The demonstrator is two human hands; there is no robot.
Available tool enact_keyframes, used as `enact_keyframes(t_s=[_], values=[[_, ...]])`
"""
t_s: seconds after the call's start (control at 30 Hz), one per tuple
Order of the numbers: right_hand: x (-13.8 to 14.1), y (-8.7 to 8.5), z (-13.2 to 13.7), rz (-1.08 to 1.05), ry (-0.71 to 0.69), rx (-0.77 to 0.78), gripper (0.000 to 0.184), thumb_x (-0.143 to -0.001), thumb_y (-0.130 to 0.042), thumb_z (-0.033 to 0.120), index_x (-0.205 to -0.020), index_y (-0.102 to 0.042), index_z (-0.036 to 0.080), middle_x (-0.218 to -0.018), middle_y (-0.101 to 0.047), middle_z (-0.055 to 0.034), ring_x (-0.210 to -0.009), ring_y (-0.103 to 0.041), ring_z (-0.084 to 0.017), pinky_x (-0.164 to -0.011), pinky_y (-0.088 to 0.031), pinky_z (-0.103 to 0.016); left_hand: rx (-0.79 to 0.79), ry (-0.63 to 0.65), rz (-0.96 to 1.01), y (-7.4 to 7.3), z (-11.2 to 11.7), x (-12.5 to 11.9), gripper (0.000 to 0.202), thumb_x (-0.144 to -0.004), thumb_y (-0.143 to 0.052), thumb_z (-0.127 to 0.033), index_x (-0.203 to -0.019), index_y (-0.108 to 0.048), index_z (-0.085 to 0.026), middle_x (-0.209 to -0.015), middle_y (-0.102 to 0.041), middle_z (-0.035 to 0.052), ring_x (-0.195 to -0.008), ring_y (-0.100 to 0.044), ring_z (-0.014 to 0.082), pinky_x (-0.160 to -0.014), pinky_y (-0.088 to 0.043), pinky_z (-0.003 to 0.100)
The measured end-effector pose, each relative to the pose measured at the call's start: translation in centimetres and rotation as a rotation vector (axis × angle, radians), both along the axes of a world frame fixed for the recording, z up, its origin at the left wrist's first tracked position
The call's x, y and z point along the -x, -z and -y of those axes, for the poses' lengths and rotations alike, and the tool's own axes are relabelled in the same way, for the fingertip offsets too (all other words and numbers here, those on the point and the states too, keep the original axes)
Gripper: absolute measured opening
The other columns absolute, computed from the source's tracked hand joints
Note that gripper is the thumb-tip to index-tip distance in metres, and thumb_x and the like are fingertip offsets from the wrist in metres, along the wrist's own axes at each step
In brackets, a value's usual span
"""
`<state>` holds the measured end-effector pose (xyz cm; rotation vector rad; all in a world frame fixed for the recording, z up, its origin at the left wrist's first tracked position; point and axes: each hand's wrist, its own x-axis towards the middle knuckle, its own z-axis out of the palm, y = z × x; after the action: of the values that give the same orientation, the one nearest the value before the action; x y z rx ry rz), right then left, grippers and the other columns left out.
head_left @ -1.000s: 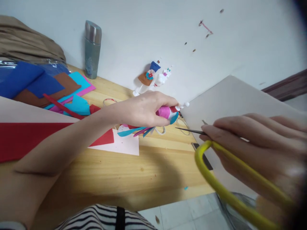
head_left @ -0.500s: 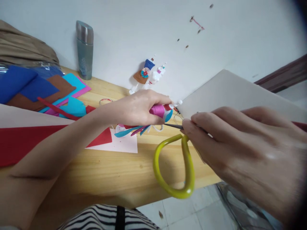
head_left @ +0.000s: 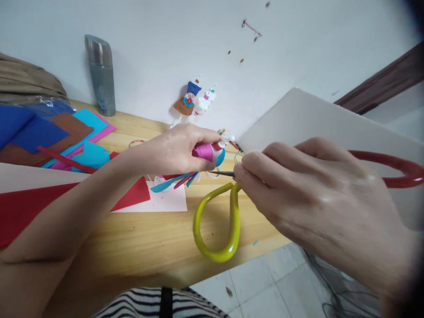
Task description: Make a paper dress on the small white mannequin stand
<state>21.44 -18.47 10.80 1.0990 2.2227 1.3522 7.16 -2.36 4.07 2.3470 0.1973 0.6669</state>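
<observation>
My left hand (head_left: 177,150) is closed around a small craft figure (head_left: 203,152) wrapped in pink, with white, red and blue parts. Strips of blue and pink material (head_left: 165,183) hang below that palm. My right hand (head_left: 304,194) grips a pair of scissors (head_left: 234,216) near the pivot, not through the loops. One loop is yellow and hangs down; the other is red and sticks out to the right past the knuckles. The dark blade tip points left and reaches the figure by my left fingertips. Whether it touches the figure is hidden.
Two decorated figures (head_left: 188,100) stand by the wall. A grey-green flask (head_left: 101,84) is at back left. Coloured sheets (head_left: 54,134) and red material (head_left: 43,203) lie on the left. A white panel (head_left: 291,119) leans at right, above the wooden table's front edge (head_left: 238,260).
The view has shifted, so most things appear further left. Both hands keep their holds on the figure and scissors. More of the scissors' red loop shows now.
</observation>
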Motion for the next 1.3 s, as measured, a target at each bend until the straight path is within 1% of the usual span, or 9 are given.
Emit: enact_keyframes(t_s=[0.13,0.3,0.5,0.7,0.83,1.0,1.17,1.23,1.3], values=[[0.06,-0.19,-0.15,0.002,0.028,0.011,0.037,-0.081,-0.052,-0.010,-0.062,-0.055,0.022,-0.064,-0.049,-0.0017,-0.063,-0.042,-0.020,-0.062,-0.030,-0.035,0.007,0.015,-0.013,-0.05,-0.05,-0.03,0.012,-0.083,-0.059,-0.022,-0.090,-0.066,-0.016,-0.071,-0.052,-0.0036,-0.064,-0.047,0.0087,-0.061,-0.036,0.021],[-0.08,-0.38,-0.58,0.032,0.030,0.059,0.033,-0.082,-0.052,-0.006,-0.064,-0.059,0.021,-0.067,-0.053,-0.0034,-0.065,-0.046,-0.021,-0.061,-0.031,-0.035,-0.006,0.027,-0.013,0.00,-0.08,-0.05,0.016,-0.085,-0.058,-0.025,-0.096,-0.068,-0.018,-0.074,-0.054,-0.0030,-0.066,-0.048,0.0088,-0.062,-0.037,0.020],[-0.13,-0.37,-0.25,0.038,0.037,0.045,0.036,-0.081,-0.049,-0.009,-0.063,-0.057,0.021,-0.066,-0.053,-0.0028,-0.065,-0.047,-0.020,-0.061,-0.030,-0.035,0.004,0.033,-0.034,-0.20,-0.01,0.08,0.018,-0.085,-0.059,-0.024,-0.098,-0.068,-0.018,-0.073,-0.054,-0.0032,-0.065,-0.048,0.0085,-0.063,-0.038,0.019],[0.25,-0.21,-0.51,0.066,0.052,0.052,0.034,-0.081,-0.050,-0.008,-0.064,-0.058,0.020,-0.067,-0.053,-0.0032,-0.064,-0.046,-0.021,-0.061,-0.028,-0.035,-0.005,0.047,-0.038,-0.06,-0.10,0.09,0.013,-0.084,-0.059,-0.023,-0.094,-0.067,-0.018,-0.074,-0.051,-0.0032,-0.066,-0.047,0.0089,-0.063,-0.038,0.020],[0.33,0.00,-0.54,0.067,0.054,0.045,0.036,-0.082,-0.048,-0.009,-0.062,-0.056,0.021,-0.066,-0.052,-0.0027,-0.064,-0.046,-0.020,-0.062,-0.027,-0.036,0.002,0.056,-0.033,-0.13,0.00,0.17,0.010,-0.084,-0.059,-0.022,-0.090,-0.065,-0.017,-0.072,-0.049,-0.0036,-0.066,-0.047,0.0088,-0.064,-0.038,0.019],[0.32,0.01,-0.45,0.064,0.036,0.054,0.036,-0.084,-0.047,-0.007,-0.062,-0.056,0.020,-0.065,-0.052,-0.0027,-0.063,-0.046,-0.019,-0.061,-0.027,-0.035,0.016,0.052,-0.070,-0.34,0.14,0.22,0.013,-0.085,-0.058,-0.020,-0.095,-0.066,-0.017,-0.076,-0.053,-0.0042,-0.066,-0.047,0.0070,-0.063,-0.037,0.017],[0.23,0.09,-0.49,0.042,0.012,0.037,0.035,-0.084,-0.049,-0.007,-0.063,-0.057,0.019,-0.066,-0.053,-0.0026,-0.064,-0.047,-0.019,-0.061,-0.029,-0.034,0.016,0.052,-0.041,-0.18,0.05,0.18,0.018,-0.083,-0.060,-0.022,-0.098,-0.068,-0.018,-0.078,-0.055,-0.0037,-0.068,-0.051,0.0078,-0.064,-0.038,0.017],[0.18,0.00,-0.29,0.024,0.022,0.029,0.034,-0.084,-0.049,-0.007,-0.065,-0.060,0.020,-0.067,-0.055,-0.0031,-0.065,-0.047,-0.020,-0.061,-0.030,-0.034,0.021,0.051,-0.042,-0.16,0.04,0.25,0.021,-0.083,-0.059,-0.022,-0.101,-0.070,-0.019,-0.077,-0.058,-0.0031,-0.069,-0.052,0.0088,-0.064,-0.039,0.018],[-0.11,-0.20,0.13,0.002,0.068,0.022,0.034,-0.085,-0.048,-0.006,-0.069,-0.063,0.019,-0.070,-0.058,-0.0043,-0.065,-0.049,-0.020,-0.061,-0.032,-0.035,0.027,0.052,-0.047,-0.16,0.01,0.37,0.025,-0.083,-0.059,-0.023,-0.105,-0.070,-0.019,-0.079,-0.061,-0.0025,-0.070,-0.055,0.0098,-0.064,-0.041,0.018]])
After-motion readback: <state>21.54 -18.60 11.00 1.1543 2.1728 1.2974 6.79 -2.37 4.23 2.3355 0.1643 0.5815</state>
